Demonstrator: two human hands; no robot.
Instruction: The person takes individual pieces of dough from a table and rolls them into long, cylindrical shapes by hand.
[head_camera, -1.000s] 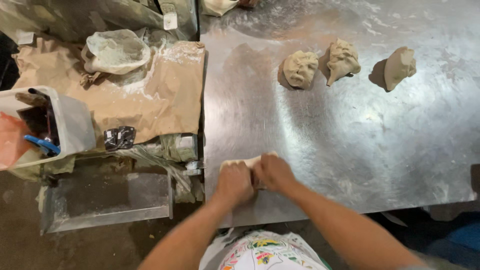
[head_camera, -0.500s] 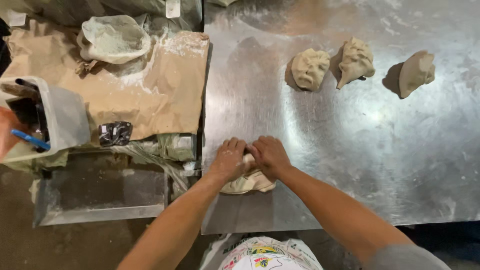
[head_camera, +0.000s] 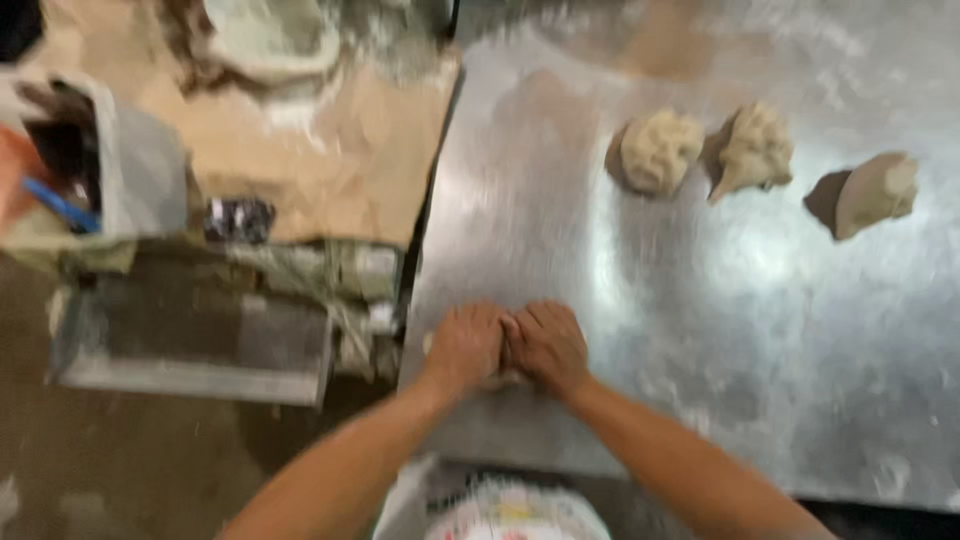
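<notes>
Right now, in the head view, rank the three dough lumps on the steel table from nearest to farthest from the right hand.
From the right hand:
1. Round dough lump, leftmost of the row.
2. Middle dough lump, just right of it.
3. Right dough lump, nearest the table's right edge.

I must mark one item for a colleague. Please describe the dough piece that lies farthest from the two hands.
Start at the steel table; three dough lumps sit in a row along its far side. Take the rightmost dough piece, beyond the middle lump. Unlike the rounder left lump, it is smoother, wedge-shaped and stands apart.

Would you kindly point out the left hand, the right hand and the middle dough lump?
left hand (head_camera: 465, 345), head view, back of hand.
right hand (head_camera: 548, 345), head view, back of hand.
middle dough lump (head_camera: 752, 148), head view, its centre.
</notes>
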